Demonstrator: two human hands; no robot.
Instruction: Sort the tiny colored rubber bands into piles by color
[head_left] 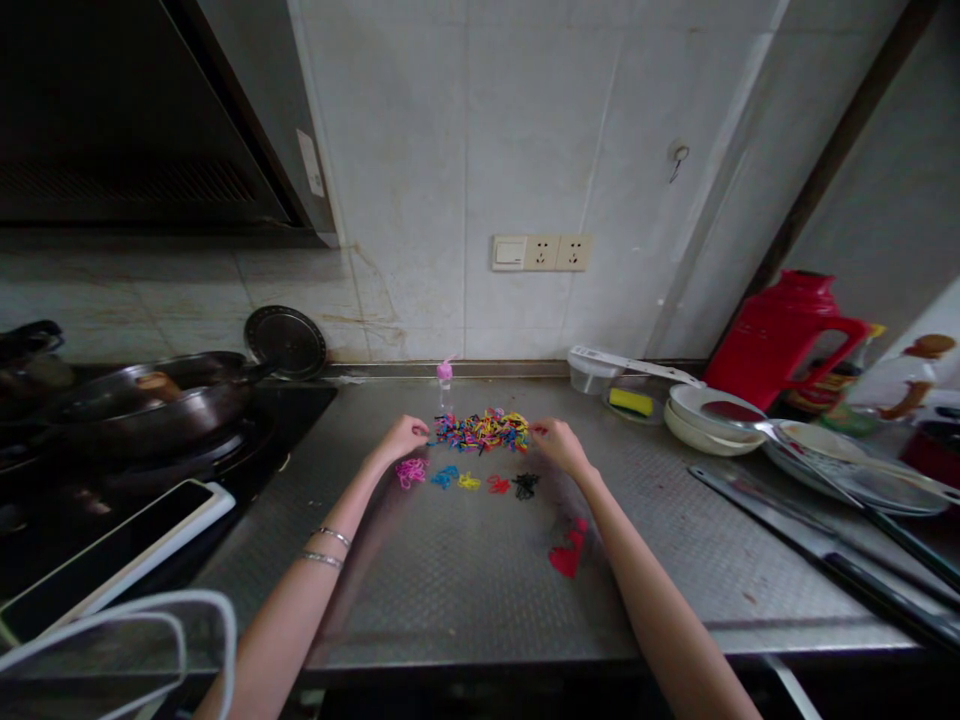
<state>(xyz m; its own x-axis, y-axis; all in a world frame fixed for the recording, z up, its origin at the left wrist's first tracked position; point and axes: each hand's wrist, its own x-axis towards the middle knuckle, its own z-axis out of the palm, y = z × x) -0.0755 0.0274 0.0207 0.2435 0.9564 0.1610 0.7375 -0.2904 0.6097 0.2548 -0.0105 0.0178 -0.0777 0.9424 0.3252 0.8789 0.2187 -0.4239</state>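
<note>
A mixed heap of small coloured rubber bands [482, 431] lies on the metal countertop between both hands. At its left edge is my left hand [407, 437], fingers pinched together; what they hold is too small to make out. My right hand [559, 443] is closed in a pinch at the heap's right edge, with a tiny reddish speck by the fingertips. In front of the heap, a row of single-colour piles runs left to right: pink bands [411, 473], blue bands [445, 477], yellow bands [469, 481], red bands [497, 485] and black bands [526, 486].
Behind the heap stands a small clear bottle with a pink top [445, 372]. A red heart-shaped piece [568, 550] lies near my right forearm. Bowls [712, 428], a yellow sponge [631, 402] and a red thermos [776, 335] occupy the right; a wok [161, 410] sits left.
</note>
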